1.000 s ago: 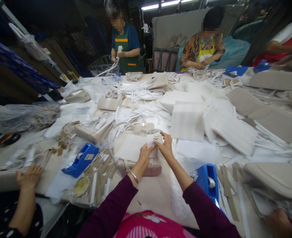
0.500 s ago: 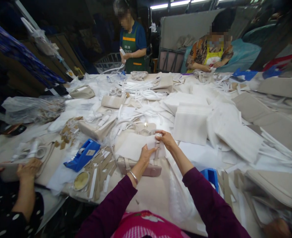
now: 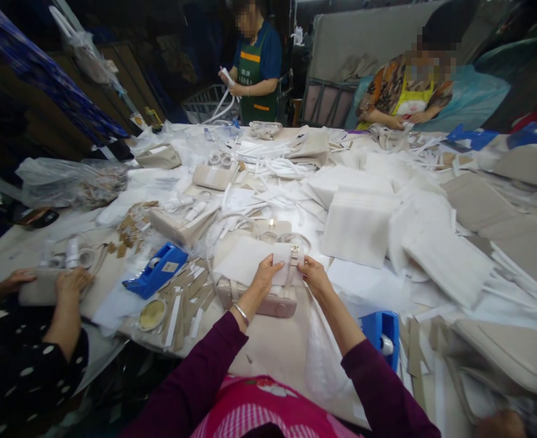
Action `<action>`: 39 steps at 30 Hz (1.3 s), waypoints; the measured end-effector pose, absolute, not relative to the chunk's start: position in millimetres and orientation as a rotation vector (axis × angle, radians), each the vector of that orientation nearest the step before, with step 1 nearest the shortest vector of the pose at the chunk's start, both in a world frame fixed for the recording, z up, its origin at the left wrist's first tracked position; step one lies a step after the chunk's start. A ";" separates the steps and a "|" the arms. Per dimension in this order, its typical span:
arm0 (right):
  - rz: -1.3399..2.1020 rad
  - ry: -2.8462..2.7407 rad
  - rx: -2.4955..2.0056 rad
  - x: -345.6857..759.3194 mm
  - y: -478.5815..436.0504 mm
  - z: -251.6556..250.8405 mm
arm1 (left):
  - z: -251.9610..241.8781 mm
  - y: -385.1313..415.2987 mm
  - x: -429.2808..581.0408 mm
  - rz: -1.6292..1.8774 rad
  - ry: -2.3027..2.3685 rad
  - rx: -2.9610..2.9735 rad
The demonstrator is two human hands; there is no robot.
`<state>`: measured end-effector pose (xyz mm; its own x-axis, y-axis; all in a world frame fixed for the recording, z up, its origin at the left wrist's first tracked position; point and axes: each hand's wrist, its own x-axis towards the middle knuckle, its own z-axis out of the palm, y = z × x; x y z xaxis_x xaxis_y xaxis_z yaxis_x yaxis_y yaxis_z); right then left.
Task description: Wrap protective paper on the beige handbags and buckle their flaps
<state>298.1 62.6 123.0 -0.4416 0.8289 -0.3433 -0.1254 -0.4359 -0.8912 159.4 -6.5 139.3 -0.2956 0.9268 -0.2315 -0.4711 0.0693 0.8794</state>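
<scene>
A beige handbag (image 3: pixel 281 306) lies before me with a thin white sheet (image 3: pixel 238 260) spread over it. Near the sheet's right end, a bag strap with a metal buckle (image 3: pixel 294 249) lies across it. My left hand (image 3: pixel 264 275) is closed on the sheet just left of this strap, thumb pointing right. To the right of the strap, my right hand (image 3: pixel 316 277) pinches the sheet's right edge between thumb and fingers. The fingers partly cover the gripped edges. Behind the sheet, the bag's handles (image 3: pixel 250 224) curve up.
Blue tape dispensers stand left (image 3: pixel 156 269) and right (image 3: pixel 381 334). A tape roll (image 3: pixel 152 314) lies beside beige strips (image 3: pixel 181 310). White sheets (image 3: pixel 359 228) are stacked to the right. At far left, a co-worker's hands (image 3: pixel 72 283) hold a beige piece; two people stand across the table.
My right hand has moved from over the buckle down to the sheet's right edge, uncovering the buckle. My left hand has shifted slightly upward. The whole view has shifted a little.
</scene>
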 end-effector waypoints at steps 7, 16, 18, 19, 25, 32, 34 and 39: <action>1.671 -1.064 -1.186 295.1 46.5 129.5 | 148.0 0.4 159.6 1.445 1.195 0.722; 1.347 -1.167 -1.282 290.5 42.9 119.8 | 150.3 6.1 167.0 1.411 1.264 0.826; 1.291 -1.200 -1.332 286.4 44.1 118.9 | 147.3 6.6 166.6 1.439 1.276 0.822; 1.273 -1.216 -1.337 284.4 45.2 119.0 | 145.8 7.1 165.9 1.454 1.284 0.814; 1.342 -1.335 -1.274 280.6 54.3 124.2 | 142.5 11.8 160.1 1.491 1.374 0.685; 1.802 -1.123 -1.081 297.7 60.2 126.7 | 138.6 11.5 155.9 1.495 1.333 0.581; 1.925 -1.056 -1.005 302.3 62.6 125.4 | 135.4 10.9 156.3 1.503 1.307 0.588; 2.068 -1.037 -0.928 303.1 69.7 119.6 | 130.8 12.4 159.0 1.522 1.384 0.585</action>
<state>303.1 69.7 119.6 -0.5479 0.7796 -0.3034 -0.2229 -0.4857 -0.8452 159.0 12.4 130.8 -0.4226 0.8722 -0.2465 -0.3280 0.1063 0.9387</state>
